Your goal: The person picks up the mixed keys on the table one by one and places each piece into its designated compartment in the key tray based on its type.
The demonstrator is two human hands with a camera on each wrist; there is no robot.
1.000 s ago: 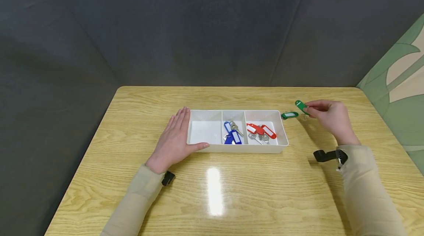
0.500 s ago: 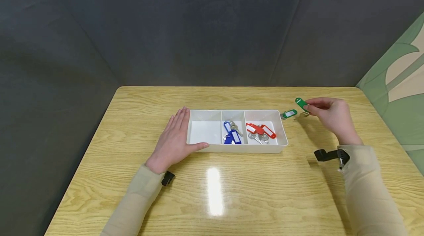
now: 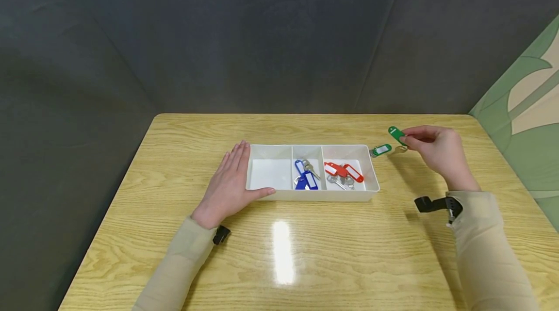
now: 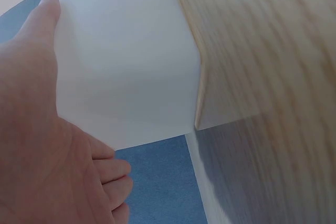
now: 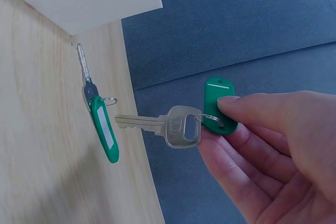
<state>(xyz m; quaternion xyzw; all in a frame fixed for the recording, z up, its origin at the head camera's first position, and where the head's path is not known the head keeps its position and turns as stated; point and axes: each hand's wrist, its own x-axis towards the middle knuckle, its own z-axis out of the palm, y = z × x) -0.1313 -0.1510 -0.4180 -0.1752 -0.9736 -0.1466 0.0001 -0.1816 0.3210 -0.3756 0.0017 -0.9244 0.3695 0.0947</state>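
My right hand [image 3: 441, 153] pinches a green key tag [image 5: 219, 106] between thumb and fingers. From the tag's ring hangs a silver key [image 5: 182, 127], above the table. Another green key tag [image 3: 382, 150] lies on the wood just right of the white divided tray [image 3: 314, 196], its key [image 5: 84, 69] pointing toward the tray. With straight fingers along the tray's left end and thumb over its front rim, my left hand [image 3: 227, 185] touches the tray. Blue key tags [image 3: 311, 181] with keys lie in the middle compartment, and red key tags [image 3: 353, 173] with keys in the right one.
The wooden table [image 3: 340, 253] ends at a dark curtain [image 3: 262, 39] along the back and left. A green leaf-patterned panel [image 3: 537, 141] stands by the right edge. Nothing lies in the tray's left compartment [image 3: 271, 172].
My right hand has risen slightly with the green key tag and its key. The green key tag on the table has turned a little. My left hand stays put.
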